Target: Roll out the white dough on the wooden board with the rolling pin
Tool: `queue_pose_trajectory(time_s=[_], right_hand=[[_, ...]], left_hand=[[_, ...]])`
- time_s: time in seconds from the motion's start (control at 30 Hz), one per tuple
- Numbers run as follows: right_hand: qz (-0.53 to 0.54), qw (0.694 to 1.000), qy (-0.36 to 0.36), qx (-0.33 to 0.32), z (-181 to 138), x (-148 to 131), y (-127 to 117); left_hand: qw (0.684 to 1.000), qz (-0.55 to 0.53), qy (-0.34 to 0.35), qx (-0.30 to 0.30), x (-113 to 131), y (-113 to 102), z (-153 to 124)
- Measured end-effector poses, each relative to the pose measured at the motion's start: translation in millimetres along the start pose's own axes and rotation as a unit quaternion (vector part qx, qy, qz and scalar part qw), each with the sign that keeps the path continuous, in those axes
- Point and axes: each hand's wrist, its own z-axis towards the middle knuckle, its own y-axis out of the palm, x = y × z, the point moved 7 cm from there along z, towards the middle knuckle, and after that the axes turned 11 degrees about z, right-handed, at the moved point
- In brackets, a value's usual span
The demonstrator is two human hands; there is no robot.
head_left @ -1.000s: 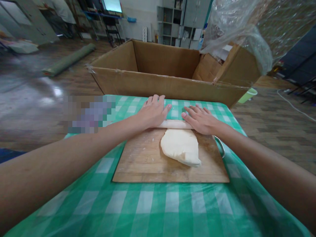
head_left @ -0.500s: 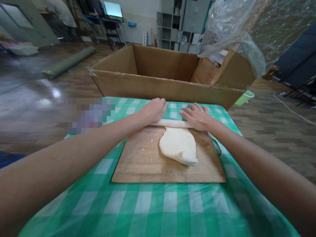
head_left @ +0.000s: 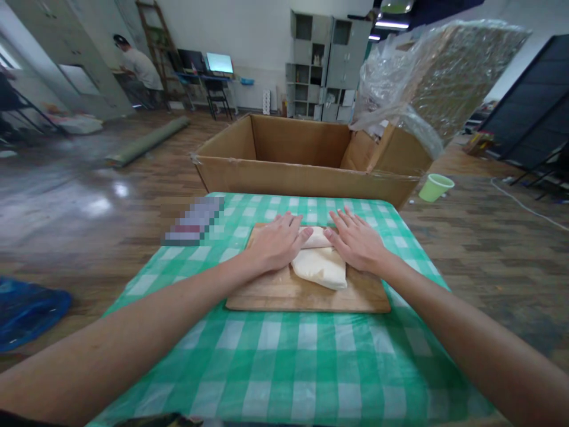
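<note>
Dough (head_left: 319,270) lies on the wooden cutting board (head_left: 267,296), with a rolling pin (head_left: 316,238) toward the board's far edge. Left hand (head_left: 279,240) and right hand (head_left: 359,242) lie over the pin, fingers extended, slightly apart; even palm pressure should keep thickness uniform.

A large, open brown cardboard box (head_left: 288,178) (crumpled clear plastic wrap (head_left: 386,83) at its right side) stands between a rolled olive-green mat (head_left: 149,142) and a light-green plastic bucket (head_left: 434,190); gray lockers (head_left: 340,68) line the white wall (head_left: 262,35) behind.
</note>
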Motion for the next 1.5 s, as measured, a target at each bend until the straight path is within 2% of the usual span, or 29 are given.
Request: queue_pose_trajectory(time_s=[0.13,0.4,0.6,0.73,0.83,0.93,1.07,1.27,1.4,1.5], right_hand=[[0.012,0.999,-0.031,0.008,-24.2,-15.2,-2.7],[0.025,0.997,-0.069,0.028,-75.9,-38.0,-11.1],[0.038,0.998,-0.05,0.002,-101.0,-48.8,-18.1],[0.053,0.997,-0.047,-0.013,-104.4,-48.1,-23.8],[0.092,0.994,-0.044,-0.033,-94.4,-39.6,-26.9],[0.105,0.993,-0.033,-0.048,-72.8,-27.3,-23.1],[0.066,0.997,-0.024,-0.043,-34.2,-7.9,-8.9],[0.004,0.999,-0.022,-0.03,15.5,25.1,8.4],[0.005,0.999,-0.014,-0.03,32.9,39.1,12.0],[0.004,1.0,-0.007,-0.024,33.7,39.4,11.3]], left_hand=[[1.0,-0.019,-0.011,0.011,8.4,-6.1,-19.3],[0.998,-0.041,0.043,0.037,28.7,-21.2,-58.8],[0.996,-0.056,0.055,0.034,36.1,-26.9,-82.3],[0.997,-0.063,0.052,0.018,34.3,-27.1,-87.2],[0.996,-0.068,0.05,-0.005,28.5,-22.7,-78.3],[0.997,-0.055,0.045,-0.017,22.4,-17.5,-56.4],[0.999,-0.029,0.04,-0.002,17.5,-11.8,-18.3],[0.999,-0.031,0.019,0.004,1.6,8.7,31.2],[0.998,-0.058,-0.021,-0.018,-15.1,20.6,55.5],[0.997,-0.062,-0.031,-0.027,-16.5,20.5,57.7]])
